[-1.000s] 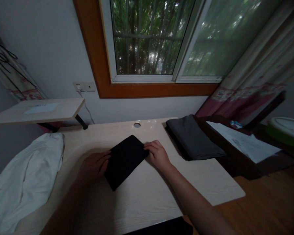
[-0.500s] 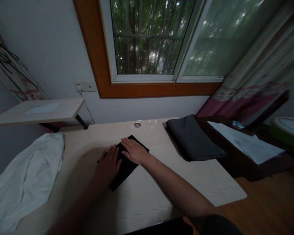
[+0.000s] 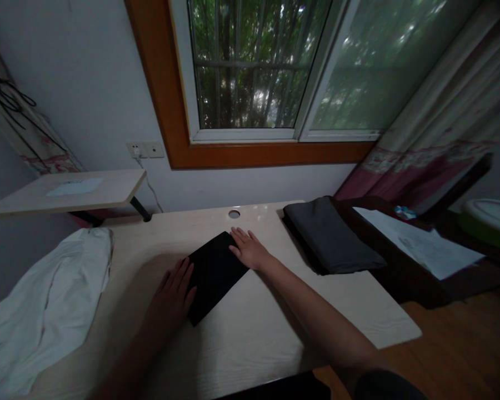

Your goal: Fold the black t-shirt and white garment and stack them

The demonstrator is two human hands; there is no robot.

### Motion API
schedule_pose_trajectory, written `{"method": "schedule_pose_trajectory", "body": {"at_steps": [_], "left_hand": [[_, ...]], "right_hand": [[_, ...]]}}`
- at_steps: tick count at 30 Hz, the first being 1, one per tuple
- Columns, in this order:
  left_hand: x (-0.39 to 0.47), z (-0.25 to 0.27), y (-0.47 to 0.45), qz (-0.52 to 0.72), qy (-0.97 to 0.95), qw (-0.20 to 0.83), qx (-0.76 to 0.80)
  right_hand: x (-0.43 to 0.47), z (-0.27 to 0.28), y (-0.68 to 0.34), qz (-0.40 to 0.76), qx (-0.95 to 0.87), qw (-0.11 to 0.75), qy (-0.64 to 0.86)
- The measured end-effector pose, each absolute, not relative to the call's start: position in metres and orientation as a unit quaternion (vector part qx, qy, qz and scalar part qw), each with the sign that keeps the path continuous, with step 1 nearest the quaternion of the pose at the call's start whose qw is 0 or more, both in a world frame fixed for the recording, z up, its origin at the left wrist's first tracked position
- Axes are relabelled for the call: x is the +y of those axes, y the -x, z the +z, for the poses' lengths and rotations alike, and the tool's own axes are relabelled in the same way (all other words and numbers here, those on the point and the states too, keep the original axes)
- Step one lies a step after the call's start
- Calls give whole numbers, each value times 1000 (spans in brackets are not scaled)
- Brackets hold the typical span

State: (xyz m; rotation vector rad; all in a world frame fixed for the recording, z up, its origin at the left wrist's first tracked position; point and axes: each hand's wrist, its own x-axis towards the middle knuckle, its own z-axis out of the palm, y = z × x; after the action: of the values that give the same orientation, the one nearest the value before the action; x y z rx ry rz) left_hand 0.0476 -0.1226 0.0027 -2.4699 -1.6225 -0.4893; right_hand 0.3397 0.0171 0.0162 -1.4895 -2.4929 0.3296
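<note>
A flat black rectangle [image 3: 215, 275], maybe folded cloth, lies slantwise on the pale wooden desk [image 3: 250, 333]. Its material is too dark to make out. My left hand [image 3: 174, 294] rests flat along its left edge, fingers stretched out and slightly apart. At the upper right edge lies my right hand [image 3: 250, 249], fingers spread, palm down, partly over the rectangle's corner. Neither hand grips anything.
Dark grey folded cloth [image 3: 329, 236] sits at the desk's right side. White fabric [image 3: 60, 311] is heaped at the left, below a small raised shelf [image 3: 104, 191]. Behind the desk are a cable hole [image 3: 234, 214], wall sockets [image 3: 145, 149] and a window [image 3: 250, 72]. Papers [image 3: 416, 239] lie farther right.
My hands have moved apart across the black rectangle, the right one to the right, the left one slightly to the left. More of its surface shows between them.
</note>
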Motion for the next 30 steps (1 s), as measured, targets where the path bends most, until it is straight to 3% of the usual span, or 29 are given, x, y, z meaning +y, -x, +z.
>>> {"method": "schedule_pose_trajectory", "body": {"at_steps": [8,14,19,30], "left_hand": [[-124,3,-47,-172,817,63,-547],[-123,-1,-46,-167,818,88,-543],[-122,-4,-45,-170,822,105,-534],[-123,0,-47,-180,817,77,-542]], "right_hand": [[19,35,-353,54,-793,154,587],[-16,50,-298,25,-859,227,458],[-44,37,-263,62,-913,201,351],[-18,20,-311,82,-884,178,424]]}}
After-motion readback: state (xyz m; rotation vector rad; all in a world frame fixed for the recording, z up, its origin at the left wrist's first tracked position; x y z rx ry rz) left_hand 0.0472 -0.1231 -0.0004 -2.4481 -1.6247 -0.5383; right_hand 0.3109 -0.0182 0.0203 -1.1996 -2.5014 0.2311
